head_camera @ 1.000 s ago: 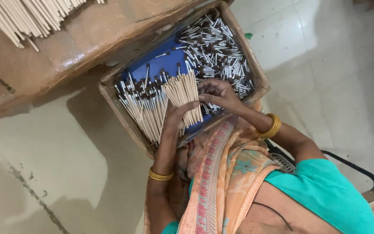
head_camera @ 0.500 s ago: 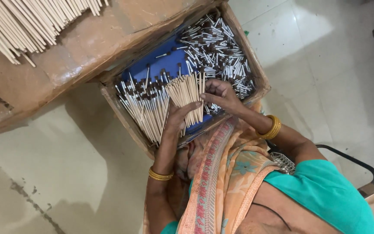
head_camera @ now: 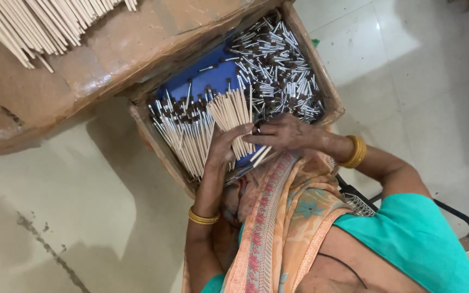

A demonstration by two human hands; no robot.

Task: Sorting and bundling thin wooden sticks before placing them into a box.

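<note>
Since a moment before, little had changed: the left hand (head_camera: 228, 145) still gripped the same bundle of pale sticks (head_camera: 238, 116), and the right hand (head_camera: 284, 133) stayed close against it. The view had only slid a bit, so the loose pale sticks (head_camera: 44, 21) at the top showed less than before.

The bundle stood slanted inside a cardboard box (head_camera: 329, 95) with a blue bottom (head_camera: 202, 81). The box was tight. Its near edge sat just under both wrists, and its right wall was close beside the right hand. More sticks with dark tips (head_camera: 183, 127) lay packed on the left side of the box, touching the bundle. A heap of short white pieces with dark ends (head_camera: 280, 68) filled the far right corner. There was little free room in the box, only a small blue patch in the middle. Outside it, the pale floor (head_camera: 71, 217) was open to the left and the right.

The left hand came up from below, fingers curled round the lower part of the bundle. The right hand reached in from the right, palm down. Its fingertips seemed to pinch the bundle's lower end, but I could not be sure they truly held it. Both wrists wore gold bangles (head_camera: 356, 151).
</note>
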